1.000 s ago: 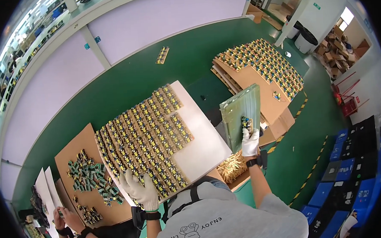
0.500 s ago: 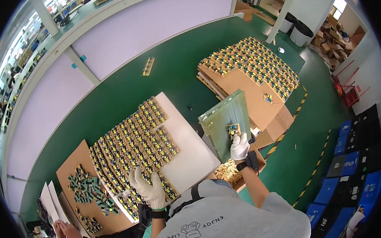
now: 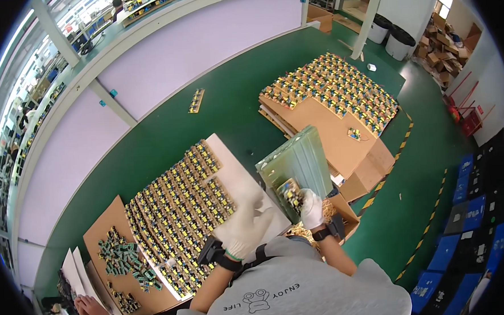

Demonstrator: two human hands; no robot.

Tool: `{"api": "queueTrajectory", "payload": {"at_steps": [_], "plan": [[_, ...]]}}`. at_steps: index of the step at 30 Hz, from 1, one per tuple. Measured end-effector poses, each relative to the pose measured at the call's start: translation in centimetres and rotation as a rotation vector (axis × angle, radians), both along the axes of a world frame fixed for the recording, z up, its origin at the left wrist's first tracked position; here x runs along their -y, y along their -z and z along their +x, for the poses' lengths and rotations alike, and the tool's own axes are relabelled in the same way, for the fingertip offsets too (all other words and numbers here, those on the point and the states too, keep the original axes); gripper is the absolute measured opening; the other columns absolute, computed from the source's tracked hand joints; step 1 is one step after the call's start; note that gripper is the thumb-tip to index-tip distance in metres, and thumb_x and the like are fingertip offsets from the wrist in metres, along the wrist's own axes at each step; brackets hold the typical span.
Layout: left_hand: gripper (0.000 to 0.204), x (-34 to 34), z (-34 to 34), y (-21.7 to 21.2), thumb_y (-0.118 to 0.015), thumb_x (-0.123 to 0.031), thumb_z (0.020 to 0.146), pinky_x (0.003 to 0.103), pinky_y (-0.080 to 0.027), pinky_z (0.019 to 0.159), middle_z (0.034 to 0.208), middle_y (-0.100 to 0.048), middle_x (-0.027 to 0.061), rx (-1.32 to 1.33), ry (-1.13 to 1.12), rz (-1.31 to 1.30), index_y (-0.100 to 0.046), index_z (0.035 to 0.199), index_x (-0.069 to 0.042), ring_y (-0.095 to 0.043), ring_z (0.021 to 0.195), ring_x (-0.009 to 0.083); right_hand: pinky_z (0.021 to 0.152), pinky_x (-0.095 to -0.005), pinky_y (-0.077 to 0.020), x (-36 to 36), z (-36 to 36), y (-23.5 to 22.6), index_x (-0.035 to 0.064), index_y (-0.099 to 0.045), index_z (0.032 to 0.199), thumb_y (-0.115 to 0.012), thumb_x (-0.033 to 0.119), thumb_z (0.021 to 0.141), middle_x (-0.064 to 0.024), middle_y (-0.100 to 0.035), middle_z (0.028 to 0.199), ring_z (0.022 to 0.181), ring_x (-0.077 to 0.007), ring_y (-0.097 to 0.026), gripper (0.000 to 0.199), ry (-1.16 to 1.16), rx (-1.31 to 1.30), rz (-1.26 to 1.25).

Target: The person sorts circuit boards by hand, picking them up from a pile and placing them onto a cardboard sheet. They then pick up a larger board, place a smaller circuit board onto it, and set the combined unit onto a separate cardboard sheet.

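My right hand (image 3: pixel 311 209), in a white glove, grips a small circuit board (image 3: pixel 290 193) with yellow and black parts. It is held over a thick green slab (image 3: pixel 309 157) that stands tilted in front of me. My left hand (image 3: pixel 250 226), also gloved, is smeared by motion but its fingers look spread, with nothing visible in them. Under and beside it lies a white sheet (image 3: pixel 229 164), covered on its left part by rows of similar circuit boards (image 3: pixel 177 204).
At the far right, more boards (image 3: pixel 339 87) cover a cardboard-topped stack (image 3: pixel 324 116). An open carton (image 3: pixel 349 209) stands by my right wrist. Loose green boards (image 3: pixel 120 253) lie on cardboard at left, near another person's hands (image 3: pixel 94 309). Blue and black crates (image 3: pixel 456 249) line the right.
My left hand has swung right from above the board rows toward the slab. My right hand has shifted slightly left and down, tilting the circuit board it holds.
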State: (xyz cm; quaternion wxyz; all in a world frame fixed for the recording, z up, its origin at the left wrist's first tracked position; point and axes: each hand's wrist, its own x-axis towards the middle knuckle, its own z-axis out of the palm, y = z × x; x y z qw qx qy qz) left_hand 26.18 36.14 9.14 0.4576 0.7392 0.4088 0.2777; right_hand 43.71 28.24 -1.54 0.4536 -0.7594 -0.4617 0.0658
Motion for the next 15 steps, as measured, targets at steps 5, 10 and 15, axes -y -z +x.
{"api": "queueTrajectory", "payload": {"at_steps": [5, 10, 15], "plan": [[0.043, -1.2, 1.2, -3.2, -0.066, -0.014, 0.081, 0.026, -0.048, 0.074, 0.097, -0.065, 0.008, -0.105, 0.391, -0.306, -0.054, 0.12, -0.001, -0.06, 0.082, 0.0119, 0.066, -0.0402, -0.0475, 0.2, 1.0, -7.7, 0.0011, -0.057, 0.095, -0.053, 0.018, 0.078, -0.0135, -0.06, 0.082, 0.07, -0.0349, -0.058, 0.024, -0.471, 0.244, 0.051], [0.028, 0.9, 1.4, -1.8, -0.06, -0.023, 0.085, 0.025, -0.046, 0.06, 0.08, -0.065, 0.0055, 0.202, 0.179, -0.268, -0.063, 0.105, -0.004, -0.059, 0.066, 0.0144, 0.097, -0.0397, -0.0364, 0.0, -3.4, -6.6, -0.0016, -0.037, 0.126, -0.036, 0.046, 0.095, -0.0185, -0.042, 0.127, 0.114, -0.0265, -0.045, 0.057, 0.319, -0.477, 0.556], [0.029, 0.0, 1.5, -0.9, -0.054, -0.018, 0.091, 0.022, -0.051, 0.064, 0.094, -0.062, 0.0081, 0.435, -0.178, -0.804, -0.053, 0.113, 0.001, -0.061, 0.083, 0.0136, 0.104, -0.0403, -0.0278, -1.6, -2.4, -8.5, -0.0103, -0.032, 0.131, -0.029, 0.056, 0.094, -0.0214, -0.041, 0.13, 0.122, -0.0279, -0.038, 0.076, 0.364, -1.298, 0.675]]}}
